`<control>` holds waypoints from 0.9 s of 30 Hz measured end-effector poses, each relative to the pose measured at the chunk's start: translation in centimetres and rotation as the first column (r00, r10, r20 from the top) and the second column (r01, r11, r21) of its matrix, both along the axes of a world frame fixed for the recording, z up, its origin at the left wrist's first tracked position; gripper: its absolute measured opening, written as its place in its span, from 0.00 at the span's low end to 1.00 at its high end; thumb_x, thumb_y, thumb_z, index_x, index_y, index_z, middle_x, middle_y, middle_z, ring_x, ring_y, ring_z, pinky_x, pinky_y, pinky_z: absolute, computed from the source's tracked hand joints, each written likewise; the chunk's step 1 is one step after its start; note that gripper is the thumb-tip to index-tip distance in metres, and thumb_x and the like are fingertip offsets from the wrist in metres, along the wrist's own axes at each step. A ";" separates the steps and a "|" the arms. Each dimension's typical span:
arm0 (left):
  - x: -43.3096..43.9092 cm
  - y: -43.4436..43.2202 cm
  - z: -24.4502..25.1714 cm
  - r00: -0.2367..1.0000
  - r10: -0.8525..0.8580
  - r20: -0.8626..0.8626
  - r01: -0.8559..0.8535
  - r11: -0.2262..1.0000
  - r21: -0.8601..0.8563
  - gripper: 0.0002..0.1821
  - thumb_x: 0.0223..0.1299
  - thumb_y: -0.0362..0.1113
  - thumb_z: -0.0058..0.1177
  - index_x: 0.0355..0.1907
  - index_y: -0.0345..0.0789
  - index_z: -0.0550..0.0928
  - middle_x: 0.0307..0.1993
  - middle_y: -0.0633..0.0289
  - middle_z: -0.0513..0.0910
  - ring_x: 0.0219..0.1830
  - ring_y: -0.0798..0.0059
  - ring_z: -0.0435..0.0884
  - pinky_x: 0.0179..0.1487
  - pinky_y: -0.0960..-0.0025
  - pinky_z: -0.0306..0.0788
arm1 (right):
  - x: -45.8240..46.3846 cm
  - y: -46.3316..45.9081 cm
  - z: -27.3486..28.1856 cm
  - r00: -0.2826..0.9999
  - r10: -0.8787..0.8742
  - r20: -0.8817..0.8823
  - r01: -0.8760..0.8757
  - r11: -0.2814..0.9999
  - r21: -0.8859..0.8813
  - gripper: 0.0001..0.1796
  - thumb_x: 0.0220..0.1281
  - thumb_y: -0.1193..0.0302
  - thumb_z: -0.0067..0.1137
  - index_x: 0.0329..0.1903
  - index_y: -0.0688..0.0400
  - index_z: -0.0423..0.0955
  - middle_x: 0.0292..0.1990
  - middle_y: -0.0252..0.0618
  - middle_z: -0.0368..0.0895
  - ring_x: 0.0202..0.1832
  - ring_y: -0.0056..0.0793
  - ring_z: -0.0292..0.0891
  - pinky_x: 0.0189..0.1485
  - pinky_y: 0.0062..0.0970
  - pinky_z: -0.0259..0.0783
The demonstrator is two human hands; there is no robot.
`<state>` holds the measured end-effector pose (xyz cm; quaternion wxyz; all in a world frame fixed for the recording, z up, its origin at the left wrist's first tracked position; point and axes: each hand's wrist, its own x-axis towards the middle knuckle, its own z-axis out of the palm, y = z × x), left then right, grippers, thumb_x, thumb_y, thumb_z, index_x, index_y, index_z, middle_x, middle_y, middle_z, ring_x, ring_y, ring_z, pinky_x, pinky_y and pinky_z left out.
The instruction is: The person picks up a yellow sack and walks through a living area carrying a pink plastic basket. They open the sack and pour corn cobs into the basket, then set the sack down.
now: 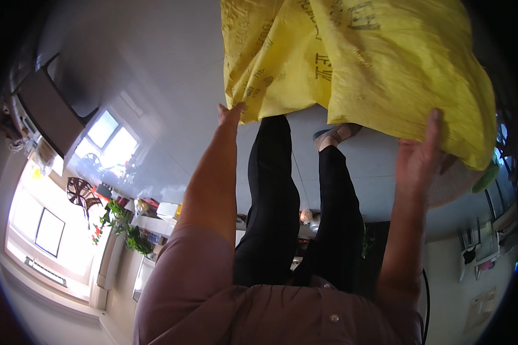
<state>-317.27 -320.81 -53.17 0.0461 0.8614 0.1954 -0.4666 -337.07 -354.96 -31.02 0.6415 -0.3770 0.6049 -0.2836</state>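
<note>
A large yellow woven plastic sack (388, 73) with dark printed characters spreads across the top of the head view. My left hand (231, 114) pinches its lower left corner. At the sack's lower right edge, my right hand (421, 151) grips the fabric with the thumb on the near side; the other fingers are mostly hidden. Between the two hands the lower edge hangs in folds, with a raised gap in the middle. The upper part of the sack runs out of view.
Below the sack are my legs in black trousers (272, 181) and one shoe (339, 131) on a glossy grey floor (164, 77). A dark chair (47, 112) stands at left, near potted plants (118, 215) by a bright window. A round woven item (453, 185) and a green bowl-like object (485, 179) are at right.
</note>
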 end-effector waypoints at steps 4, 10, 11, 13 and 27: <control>0.1 1.4 -3.9 0.953 0.300 -0.044 -0.303 0.935 -0.184 0.65 0.41 0.54 0.70 0.73 0.28 0.44 0.68 0.41 0.61 0.70 0.54 0.61 0.67 0.59 0.60 | 0.7 -0.4 -0.1 0.986 0.014 -0.163 -0.031 0.994 -0.101 0.37 0.64 0.61 0.59 0.69 0.61 0.53 0.64 0.47 0.63 0.66 0.38 0.61 0.66 0.41 0.63; -0.3 1.7 -5.9 0.914 0.338 -0.226 -0.395 0.871 -0.293 0.30 0.51 0.45 0.65 0.52 0.26 0.76 0.43 0.52 0.81 0.43 0.66 0.80 0.48 0.64 0.73 | 1.9 -0.6 -0.2 0.990 0.012 -0.141 -0.025 0.995 -0.093 0.38 0.61 0.62 0.63 0.68 0.60 0.54 0.61 0.45 0.66 0.63 0.33 0.66 0.62 0.38 0.69; -0.6 1.5 -5.7 0.948 0.281 -0.150 -0.313 0.905 -0.288 0.25 0.53 0.44 0.64 0.48 0.27 0.79 0.39 0.55 0.82 0.39 0.68 0.80 0.45 0.65 0.73 | 1.8 -0.4 -0.3 0.992 0.008 -0.123 -0.015 0.998 -0.056 0.38 0.61 0.62 0.62 0.68 0.60 0.54 0.61 0.45 0.66 0.63 0.33 0.66 0.61 0.38 0.69; -0.9 0.9 -5.2 0.985 0.172 0.021 -0.160 0.948 -0.276 0.21 0.52 0.46 0.62 0.40 0.30 0.82 0.34 0.56 0.83 0.35 0.65 0.80 0.43 0.64 0.73 | 1.5 -0.3 -0.4 0.996 0.023 -0.090 -0.028 0.999 -0.047 0.37 0.62 0.62 0.61 0.68 0.60 0.55 0.61 0.45 0.66 0.63 0.33 0.66 0.61 0.37 0.69; 0.9 -5.5 13.6 0.951 0.141 0.275 0.020 0.859 -0.511 0.21 0.70 0.49 0.43 0.45 0.31 0.76 0.35 0.60 0.77 0.38 0.75 0.72 0.43 0.67 0.70 | 2.2 0.6 4.9 0.942 0.200 -0.269 -0.236 0.965 -0.110 0.24 0.70 0.62 0.53 0.60 0.64 0.67 0.55 0.46 0.73 0.55 0.33 0.71 0.57 0.32 0.68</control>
